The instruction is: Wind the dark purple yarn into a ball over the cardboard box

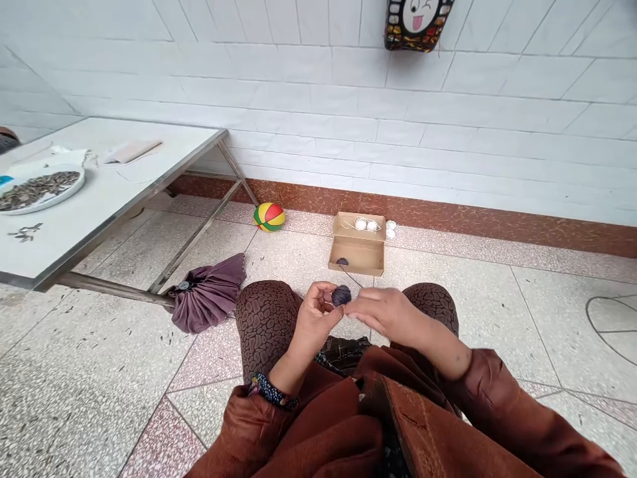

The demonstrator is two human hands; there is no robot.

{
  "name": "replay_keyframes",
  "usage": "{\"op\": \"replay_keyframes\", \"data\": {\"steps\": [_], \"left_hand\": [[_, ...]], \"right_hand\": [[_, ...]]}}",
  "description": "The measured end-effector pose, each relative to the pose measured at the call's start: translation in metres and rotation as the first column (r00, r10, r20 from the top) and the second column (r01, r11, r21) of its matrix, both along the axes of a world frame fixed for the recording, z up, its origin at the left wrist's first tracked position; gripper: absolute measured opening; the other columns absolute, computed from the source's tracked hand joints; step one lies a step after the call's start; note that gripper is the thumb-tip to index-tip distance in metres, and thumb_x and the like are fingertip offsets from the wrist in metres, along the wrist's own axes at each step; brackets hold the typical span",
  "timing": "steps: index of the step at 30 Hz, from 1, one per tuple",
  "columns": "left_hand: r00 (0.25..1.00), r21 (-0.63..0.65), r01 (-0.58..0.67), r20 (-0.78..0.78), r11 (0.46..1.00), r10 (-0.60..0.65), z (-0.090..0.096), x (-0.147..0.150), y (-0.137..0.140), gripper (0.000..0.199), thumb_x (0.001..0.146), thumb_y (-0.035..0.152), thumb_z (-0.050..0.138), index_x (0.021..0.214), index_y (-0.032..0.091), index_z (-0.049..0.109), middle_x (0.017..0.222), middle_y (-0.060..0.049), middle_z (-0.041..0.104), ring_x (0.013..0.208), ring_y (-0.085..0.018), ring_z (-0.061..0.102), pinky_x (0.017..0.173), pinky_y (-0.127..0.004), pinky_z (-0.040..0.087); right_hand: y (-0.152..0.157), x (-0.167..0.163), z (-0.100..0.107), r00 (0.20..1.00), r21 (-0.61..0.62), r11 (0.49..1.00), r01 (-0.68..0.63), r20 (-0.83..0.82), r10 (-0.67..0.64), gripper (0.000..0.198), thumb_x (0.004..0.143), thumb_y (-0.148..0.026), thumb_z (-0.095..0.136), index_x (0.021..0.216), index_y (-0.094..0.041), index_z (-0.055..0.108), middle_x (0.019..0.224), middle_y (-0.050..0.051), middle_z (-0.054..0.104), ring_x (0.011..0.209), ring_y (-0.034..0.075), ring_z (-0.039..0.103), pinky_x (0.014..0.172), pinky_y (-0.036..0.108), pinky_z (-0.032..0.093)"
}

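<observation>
Between my knees, my left hand (314, 315) grips a small ball of dark grey-purple yarn (341, 295) with thumb and fingers. My right hand (381, 311) is up against the ball's right side, its fingers pinched together on the yarn strand (352, 276). That strand runs up from an open cardboard box (357, 256) on the floor ahead. Inside the box's front half lies another dark yarn ball (342, 261). White yarn balls (366, 225) sit in its raised back half, the lid side.
White balls (391, 229) lie right of the box. A striped ball (269, 217) rests by the wall. At left stands a metal-framed table (119, 192) with a plate of seeds (74, 192); a purple folded umbrella (209, 292) lies below. A wire hoop (597, 332) is at right.
</observation>
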State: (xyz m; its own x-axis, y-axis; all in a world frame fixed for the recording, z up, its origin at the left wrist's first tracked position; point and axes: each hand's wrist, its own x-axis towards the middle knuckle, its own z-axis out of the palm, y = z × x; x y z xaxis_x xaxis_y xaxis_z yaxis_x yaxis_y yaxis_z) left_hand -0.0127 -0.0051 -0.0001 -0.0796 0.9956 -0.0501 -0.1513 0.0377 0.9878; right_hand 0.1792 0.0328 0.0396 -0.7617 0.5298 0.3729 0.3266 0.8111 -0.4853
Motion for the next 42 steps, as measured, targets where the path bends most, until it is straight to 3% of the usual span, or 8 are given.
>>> {"op": "replay_keyframes", "data": {"steps": [6, 10, 16, 24, 28, 32, 35, 42], "left_hand": [[0.967, 0.033, 0.253, 0.006, 0.967, -0.253, 0.01, 0.007, -0.006, 0.032, 0.075, 0.019, 0.076, 0.1, 0.02, 0.057, 0.09, 0.0, 0.059, 0.082, -0.013, 0.055, 0.076, -0.026, 0.044], [0.968, 0.017, 0.223, 0.115, 0.975, -0.224, 0.012, 0.007, -0.006, 0.035, 0.071, 0.017, 0.077, 0.097, 0.02, 0.054, 0.091, 0.001, 0.058, 0.084, -0.012, 0.056, 0.076, -0.024, 0.044], [0.996, -0.019, 0.025, 0.09, 1.0, -0.023, 0.003, 0.006, 0.001, 0.038, 0.068, 0.018, 0.077, 0.095, 0.021, 0.051, 0.089, 0.002, 0.058, 0.082, -0.011, 0.057, 0.075, -0.023, 0.045], [0.946, 0.066, 0.104, -0.313, 0.992, -0.079, -0.003, 0.003, 0.001, 0.034, 0.064, 0.011, 0.07, 0.094, 0.02, 0.056, 0.086, 0.001, 0.058, 0.072, -0.012, 0.054, 0.07, -0.026, 0.045], [0.963, 0.155, 0.216, -0.195, 0.964, -0.185, 0.008, 0.005, -0.003, 0.031, 0.069, 0.012, 0.072, 0.094, 0.02, 0.055, 0.091, 0.0, 0.057, 0.078, -0.012, 0.055, 0.075, -0.027, 0.046], [0.993, 0.144, 0.11, 0.026, 0.983, -0.115, 0.016, 0.002, 0.002, 0.037, 0.069, 0.018, 0.078, 0.096, 0.021, 0.053, 0.096, -0.002, 0.058, 0.088, -0.015, 0.059, 0.08, -0.028, 0.047], [0.999, 0.078, 0.008, 0.032, 0.997, -0.01, 0.012, -0.003, 0.01, 0.04, 0.067, 0.02, 0.078, 0.096, 0.021, 0.051, 0.09, 0.0, 0.058, 0.081, -0.013, 0.058, 0.076, -0.026, 0.046], [0.96, 0.11, 0.141, -0.259, 0.984, -0.109, 0.009, 0.001, 0.013, 0.032, 0.063, 0.011, 0.07, 0.091, 0.02, 0.055, 0.084, 0.002, 0.057, 0.075, -0.012, 0.054, 0.073, -0.027, 0.044]], "right_hand": [[0.039, -0.005, -0.016, 0.967, -0.303, 0.951, 0.056, -0.221, -0.127, 0.028, 0.104, -0.039, 0.052, 0.089, -0.02, 0.069, 0.082, 0.002, 0.068, 0.078, 0.015, 0.063, 0.073, 0.027, 0.049], [0.028, -0.009, -0.048, 0.955, -0.445, 0.887, 0.121, -0.192, -0.227, 0.028, 0.104, -0.035, 0.048, 0.086, -0.02, 0.063, 0.073, -0.001, 0.062, 0.066, 0.014, 0.057, 0.065, 0.025, 0.046], [-0.006, -0.003, -0.064, 0.985, -0.285, 0.949, 0.133, -0.072, -0.159, 0.026, 0.105, -0.03, 0.044, 0.087, -0.021, 0.06, 0.077, 0.002, 0.063, 0.072, 0.016, 0.059, 0.068, 0.025, 0.046], [0.007, 0.005, -0.012, 0.993, -0.127, 0.992, -0.003, -0.119, -0.013, 0.021, 0.105, -0.029, 0.048, 0.1, -0.022, 0.067, 0.087, 0.004, 0.067, 0.08, 0.016, 0.062, 0.072, 0.027, 0.048], [0.035, -0.004, -0.025, 0.969, -0.23, 0.97, 0.082, -0.21, -0.132, 0.023, 0.104, -0.034, 0.052, 0.092, -0.021, 0.067, 0.085, 0.003, 0.068, 0.081, 0.017, 0.064, 0.075, 0.028, 0.049], [0.029, -0.012, -0.056, 0.969, -0.311, 0.942, 0.127, -0.165, -0.185, 0.03, 0.106, -0.036, 0.046, 0.088, -0.02, 0.064, 0.081, 0.003, 0.066, 0.076, 0.017, 0.063, 0.07, 0.028, 0.049], [0.009, -0.01, -0.063, 0.979, -0.268, 0.957, 0.109, -0.136, -0.15, 0.031, 0.106, -0.036, 0.045, 0.087, -0.02, 0.064, 0.078, 0.003, 0.064, 0.076, 0.017, 0.061, 0.071, 0.028, 0.048], [0.01, 0.003, -0.017, 0.992, -0.093, 0.996, 0.015, -0.127, -0.026, 0.029, 0.107, -0.034, 0.043, 0.1, -0.022, 0.068, 0.088, 0.005, 0.067, 0.082, 0.018, 0.061, 0.075, 0.03, 0.049]]}}
